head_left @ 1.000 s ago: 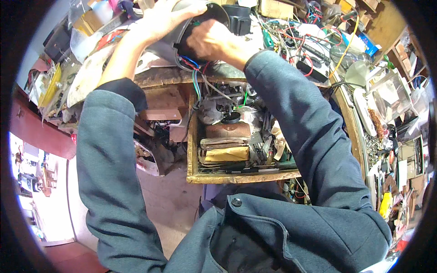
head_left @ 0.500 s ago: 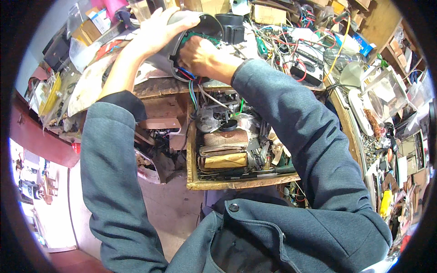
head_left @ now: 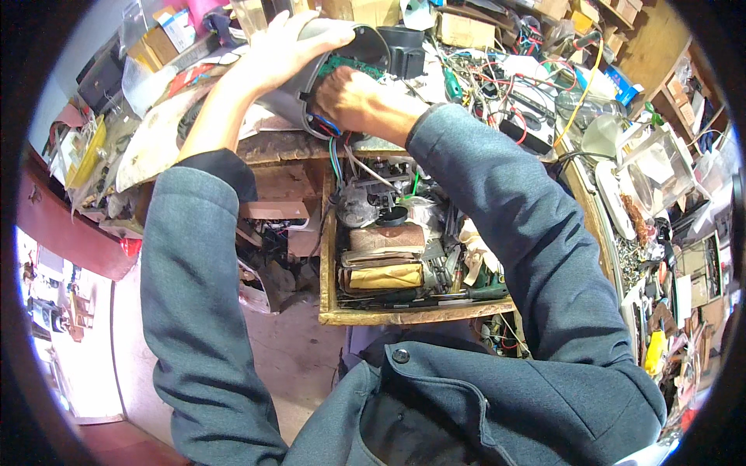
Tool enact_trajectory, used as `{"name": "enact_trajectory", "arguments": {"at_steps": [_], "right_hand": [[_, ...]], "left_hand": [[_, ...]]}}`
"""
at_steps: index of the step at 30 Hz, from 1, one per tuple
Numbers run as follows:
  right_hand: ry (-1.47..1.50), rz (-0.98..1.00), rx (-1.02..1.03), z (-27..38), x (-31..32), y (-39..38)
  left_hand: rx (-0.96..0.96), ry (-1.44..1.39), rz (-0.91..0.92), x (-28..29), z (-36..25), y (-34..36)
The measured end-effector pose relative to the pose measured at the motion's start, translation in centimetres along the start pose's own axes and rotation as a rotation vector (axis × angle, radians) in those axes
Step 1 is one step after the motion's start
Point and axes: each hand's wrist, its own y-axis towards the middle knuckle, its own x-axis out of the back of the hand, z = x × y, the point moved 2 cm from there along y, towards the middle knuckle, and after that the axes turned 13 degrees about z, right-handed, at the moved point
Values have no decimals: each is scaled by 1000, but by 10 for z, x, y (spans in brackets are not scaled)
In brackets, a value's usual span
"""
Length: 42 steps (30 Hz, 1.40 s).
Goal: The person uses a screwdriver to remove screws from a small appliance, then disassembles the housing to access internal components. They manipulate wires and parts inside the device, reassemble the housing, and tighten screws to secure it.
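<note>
My left hand (head_left: 291, 43) grips the grey housing (head_left: 311, 93), fingers wrapped; my right hand (head_left: 346, 101) reaches inside, fingers hidden. Next, I judge: careful work at the wires (head_left: 336, 151).

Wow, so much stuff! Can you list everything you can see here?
Housing: one, grey, round, on the bench edge, green circuit board inside, coloured wires hanging below.
Drawer: one, wooden, open under the bench, full of parts.
Transformers: two, tan and yellow, in the drawer.
Screwdriver: one, green handle, on the bench.
Yellow cable: one, upper right.
Funnel: one, clear, right.
Left hand: on top of the housing.
Right hand: reaching into the housing.
</note>
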Motion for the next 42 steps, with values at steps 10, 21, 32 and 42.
{"name": "enact_trajectory", "arguments": {"at_steps": [10,21,32,42], "right_hand": [[-14,-41,53,-3,-1,0],[783,437,-264,-44,29,26],[850,-67,-216,-41,6,13],[869,8,-249,-41,20,6]], "left_hand": [[-7,46,6,0,2,0],[-10,13,26,0,1,0],[-7,-37,-8,0,4,1],[-93,3,83,6,-8,-4]]}}
